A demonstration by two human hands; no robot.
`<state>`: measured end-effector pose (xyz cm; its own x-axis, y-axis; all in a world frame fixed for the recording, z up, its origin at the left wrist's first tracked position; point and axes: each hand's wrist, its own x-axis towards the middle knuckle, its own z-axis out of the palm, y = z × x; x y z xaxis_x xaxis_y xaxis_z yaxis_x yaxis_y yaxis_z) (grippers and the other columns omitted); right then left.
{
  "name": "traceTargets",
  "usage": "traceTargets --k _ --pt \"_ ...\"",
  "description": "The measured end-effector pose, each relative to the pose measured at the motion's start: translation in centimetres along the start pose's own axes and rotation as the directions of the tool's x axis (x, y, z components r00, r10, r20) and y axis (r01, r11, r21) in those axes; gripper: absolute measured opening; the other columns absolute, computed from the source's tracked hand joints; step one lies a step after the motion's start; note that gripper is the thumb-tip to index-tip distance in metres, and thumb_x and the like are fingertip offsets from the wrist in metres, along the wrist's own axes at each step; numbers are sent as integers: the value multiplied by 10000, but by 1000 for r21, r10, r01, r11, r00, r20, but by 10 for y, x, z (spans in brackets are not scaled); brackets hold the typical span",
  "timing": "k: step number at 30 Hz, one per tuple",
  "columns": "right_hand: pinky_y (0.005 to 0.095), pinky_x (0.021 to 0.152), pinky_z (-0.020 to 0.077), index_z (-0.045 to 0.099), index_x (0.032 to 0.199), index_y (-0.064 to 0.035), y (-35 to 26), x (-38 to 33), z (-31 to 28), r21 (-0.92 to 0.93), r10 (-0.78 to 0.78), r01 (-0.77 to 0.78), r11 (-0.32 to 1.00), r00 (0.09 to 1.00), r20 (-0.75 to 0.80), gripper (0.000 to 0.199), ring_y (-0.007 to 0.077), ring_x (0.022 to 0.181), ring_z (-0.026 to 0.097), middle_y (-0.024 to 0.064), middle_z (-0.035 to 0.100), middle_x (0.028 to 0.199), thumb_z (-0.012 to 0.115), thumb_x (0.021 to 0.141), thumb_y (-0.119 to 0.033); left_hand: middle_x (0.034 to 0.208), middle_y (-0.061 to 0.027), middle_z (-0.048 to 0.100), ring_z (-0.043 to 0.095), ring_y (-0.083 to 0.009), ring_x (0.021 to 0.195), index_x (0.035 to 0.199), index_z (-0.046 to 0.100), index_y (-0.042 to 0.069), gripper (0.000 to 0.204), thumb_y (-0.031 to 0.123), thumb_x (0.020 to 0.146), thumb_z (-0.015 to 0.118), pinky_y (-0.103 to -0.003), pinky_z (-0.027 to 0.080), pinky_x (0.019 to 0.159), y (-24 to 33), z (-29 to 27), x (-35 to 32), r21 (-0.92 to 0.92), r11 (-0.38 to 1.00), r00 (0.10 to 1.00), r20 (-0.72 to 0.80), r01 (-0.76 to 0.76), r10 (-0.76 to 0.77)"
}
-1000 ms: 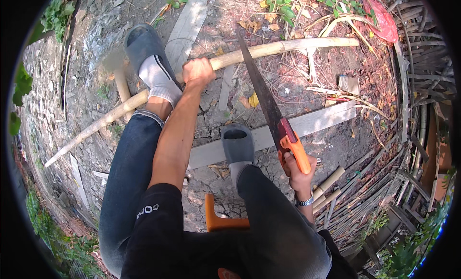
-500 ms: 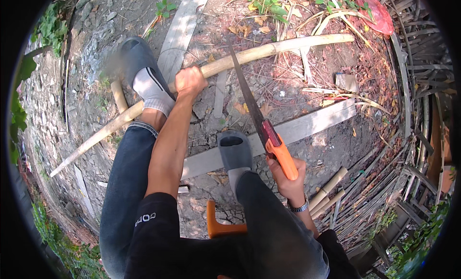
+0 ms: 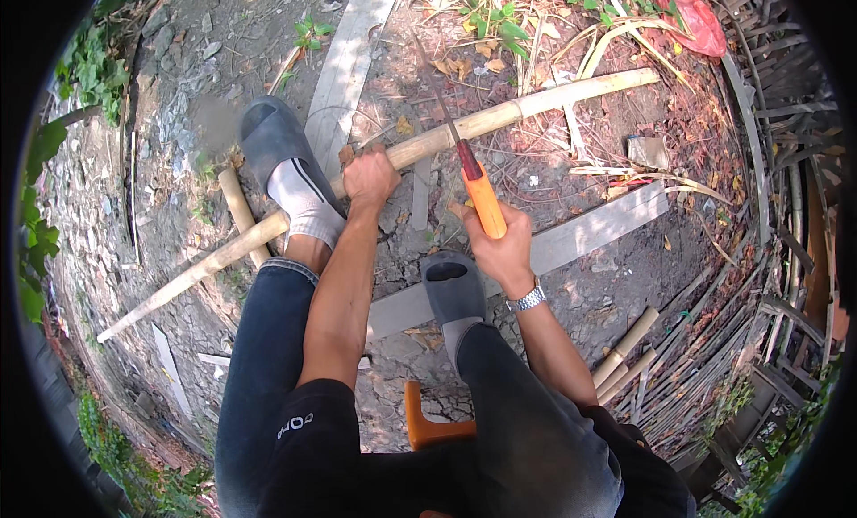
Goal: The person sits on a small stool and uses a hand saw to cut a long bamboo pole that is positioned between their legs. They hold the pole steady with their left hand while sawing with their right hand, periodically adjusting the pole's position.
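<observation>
A long bamboo pole [image 3: 553, 99] slants across the ground, from lower left to upper right. My left hand [image 3: 370, 177] is closed around the pole near its middle, just right of my left foot in a grey slipper [image 3: 278, 139]. In my right hand [image 3: 502, 250] is a hand saw [image 3: 483, 201] with an orange handle, gripped firmly. The saw's blade crosses over the pole to the right of my left hand; whether its teeth touch the bamboo I cannot tell. A short bamboo piece [image 3: 241, 206] lies under the pole's left part.
A flat grey board [image 3: 598, 228] runs beneath my right slipper [image 3: 453, 286]. Another board [image 3: 353, 63] lies beyond the pole. Cut bamboo pieces [image 3: 625, 348] and a heap of thin strips [image 3: 705, 357] are at right. Near my legs is an orange curved piece [image 3: 420, 420].
My right hand has pushed the saw forward and left, so the handle is now close to the pole. The whole view has shifted slightly. My left hand keeps its hold.
</observation>
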<state>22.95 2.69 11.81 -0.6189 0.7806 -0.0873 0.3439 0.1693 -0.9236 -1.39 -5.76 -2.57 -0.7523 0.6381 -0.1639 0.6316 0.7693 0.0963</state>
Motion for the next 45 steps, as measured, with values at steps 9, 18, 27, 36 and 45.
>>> traceTargets --k 9,18,27,36,45 --pt "267 547 466 760 933 26 9 -65 -40 67 176 -179 982 983 47 119 53 589 569 32 639 629 755 905 -90 942 -186 783 774 -338 920 1027 741 54 329 246 759 756 -438 608 843 8 -4 -17 -50 995 996 35 81 -80" --pt "279 508 394 700 830 14 29 -63 -24 104 151 -156 982 987 53 175 51 555 475 1 549 585 751 927 -122 996 -214 776 758 -369 979 1042 785 65 338 233 757 717 -436 602 891 30 -18 10 -50 997 967 250 54 -40" --pt "272 493 393 720 817 8 21 -111 -54 42 177 -181 983 981 73 146 33 543 483 -6 552 580 733 925 -90 1021 -229 776 762 -358 1007 1011 802 33 321 202 763 686 -416 603 904 42 -30 16 -28 999 948 315 46 -35" --pt "247 544 471 768 958 24 11 -125 -78 48 271 -274 961 961 60 99 43 593 602 12 660 636 732 918 -60 1035 -232 775 759 -365 1026 1022 800 16 347 186 742 684 -432 604 908 33 -31 23 -18 999 933 358 51 -42" --pt "297 527 444 728 877 20 36 -40 0 153 148 -149 977 989 18 152 69 552 525 34 591 597 730 922 -125 1050 -225 778 762 -363 1024 1011 803 15 345 176 730 685 -417 607 906 35 -38 32 -18 998 938 342 65 -55"
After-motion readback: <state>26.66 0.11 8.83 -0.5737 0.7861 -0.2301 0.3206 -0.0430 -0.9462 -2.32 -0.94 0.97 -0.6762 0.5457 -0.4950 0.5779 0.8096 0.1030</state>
